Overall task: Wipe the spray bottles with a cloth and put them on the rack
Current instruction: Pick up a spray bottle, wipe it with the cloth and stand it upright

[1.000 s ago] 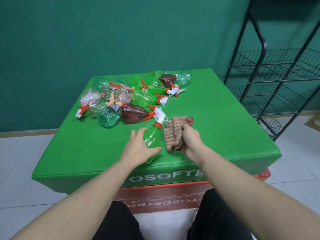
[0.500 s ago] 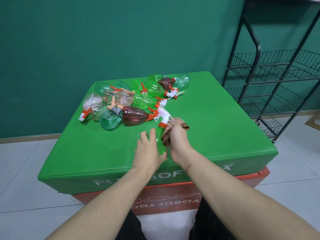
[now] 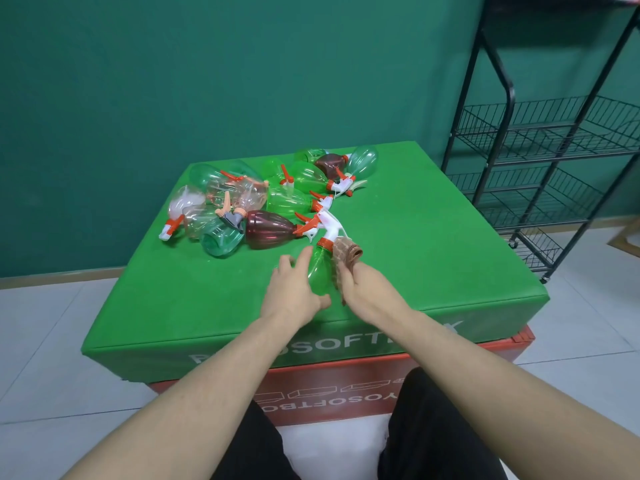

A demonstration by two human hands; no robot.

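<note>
The left hand (image 3: 294, 289) cups the near green spray bottle (image 3: 320, 271) from its left side, fingers loosely spread along the body and thumb under the base, steadying rather than clamping; the right hand (image 3: 353, 282) is closed round a bunched brown cloth (image 3: 346, 254) and presses it against the bottle's right flank, just below the orange collar; the bottle lies on the green table (image 3: 433, 254), nozzle pointing away from both hands. To wipe well, I judge the left hand should firm up and turn the bottle while the cloth runs from collar to base, so every side meets it; a loose hold may let the smooth plastic roll toward the heap of other bottles (image 3: 270, 206) just beyond the fingertips. The rack (image 3: 540, 161) stands well off to the right of the cloth hand, its shelves seemingly bare. The bottle's underside and the right fingers are hidden by cloth; the rack's right side is cut off.
</note>
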